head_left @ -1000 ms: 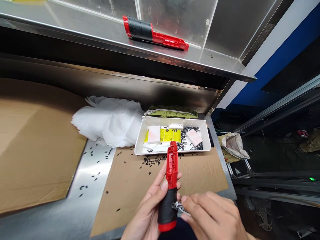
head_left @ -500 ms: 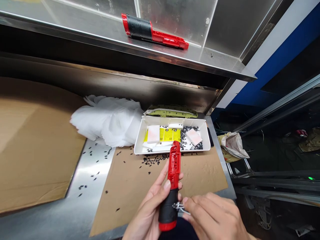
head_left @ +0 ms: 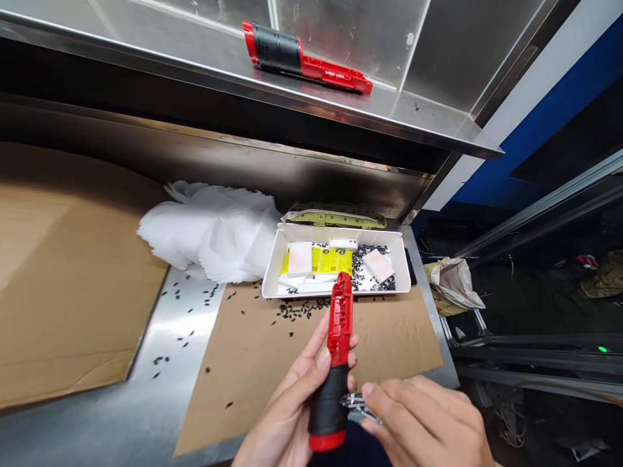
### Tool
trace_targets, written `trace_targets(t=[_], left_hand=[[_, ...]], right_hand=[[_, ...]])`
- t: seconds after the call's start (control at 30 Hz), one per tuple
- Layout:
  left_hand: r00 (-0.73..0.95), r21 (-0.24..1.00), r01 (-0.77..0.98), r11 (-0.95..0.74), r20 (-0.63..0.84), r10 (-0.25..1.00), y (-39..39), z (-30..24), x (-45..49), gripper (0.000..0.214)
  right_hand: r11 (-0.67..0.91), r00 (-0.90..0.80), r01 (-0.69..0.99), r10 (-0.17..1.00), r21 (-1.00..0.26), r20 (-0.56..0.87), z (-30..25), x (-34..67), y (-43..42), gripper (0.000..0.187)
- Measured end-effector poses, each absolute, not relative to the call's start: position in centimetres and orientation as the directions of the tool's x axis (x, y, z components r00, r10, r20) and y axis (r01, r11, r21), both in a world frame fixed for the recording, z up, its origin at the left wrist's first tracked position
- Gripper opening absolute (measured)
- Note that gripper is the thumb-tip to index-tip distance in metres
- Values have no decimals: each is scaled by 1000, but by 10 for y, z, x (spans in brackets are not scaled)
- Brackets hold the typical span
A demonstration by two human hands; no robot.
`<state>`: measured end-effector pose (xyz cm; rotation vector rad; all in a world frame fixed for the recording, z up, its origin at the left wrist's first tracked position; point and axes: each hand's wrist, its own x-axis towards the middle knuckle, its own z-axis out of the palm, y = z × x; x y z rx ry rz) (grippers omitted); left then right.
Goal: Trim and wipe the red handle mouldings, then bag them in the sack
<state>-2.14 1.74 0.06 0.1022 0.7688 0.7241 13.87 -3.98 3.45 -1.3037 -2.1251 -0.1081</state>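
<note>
Upright in my left hand point(head_left: 296, 402) is a red and black plastic tool housing point(head_left: 339, 327), its ribbed red inner side facing me and its round black part lower down. My left fingers and thumb wrap around it. My right hand point(head_left: 423, 415) pinches a small bent silver metal clip point(head_left: 357, 403) against the right side of the black part. Whether the clip is hooked into the housing I cannot tell. Beyond the housing's tip stands a white tray point(head_left: 335, 293) with yellow printed packets point(head_left: 331, 261), pink-white sponge blocks point(head_left: 378, 266) and many small black pieces.
A similar red and black housing point(head_left: 277, 52) lies on the steel shelf point(head_left: 413, 133) above. White foam sheets point(head_left: 209, 230) are piled left of the tray. Brown cardboard point(head_left: 253, 363) covers part of the steel bench, with black pieces scattered about. An open paper bag point(head_left: 452, 285) stands at right.
My right hand has shifted slightly to the right, and the clip sits at a slightly different angle beside the housing. My left hand keeps its hold. The view has moved a little.
</note>
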Motion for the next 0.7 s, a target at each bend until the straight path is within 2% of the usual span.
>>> trace_targets(t=[0.47,0.7], left_hand=[[486,347,-555,756,-603,633,21,10,-17,56],[489,372,-524,766,-605,628,24,14,-14,66]], right_hand=[[495,-320,846,766,-196,557,34,136,-37,10],[488,-346,857,783,-165,516,34,135,-38,12]])
